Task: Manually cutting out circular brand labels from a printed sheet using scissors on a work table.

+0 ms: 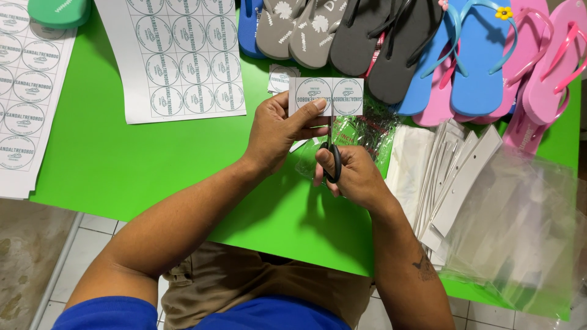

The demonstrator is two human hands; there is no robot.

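Observation:
My left hand (278, 131) pinches a small white paper strip (342, 96) printed with two round labels, holding it up over the green table (122, 165). My right hand (351, 174) grips black-handled scissors (333, 160), fingers through the loops, with the blades pointing up at the strip's lower edge between the two circles. Whether the blades are cutting into the paper is hidden by my fingers.
A large sheet of round labels (180, 55) lies at the back left, another sheet (24, 91) at the far left edge. A cut label piece (280, 78) lies behind my hands. Flip-flops in grey, black, blue and pink (428, 49) line the back. White card hangers (452, 177) and clear plastic bags (520, 232) lie right.

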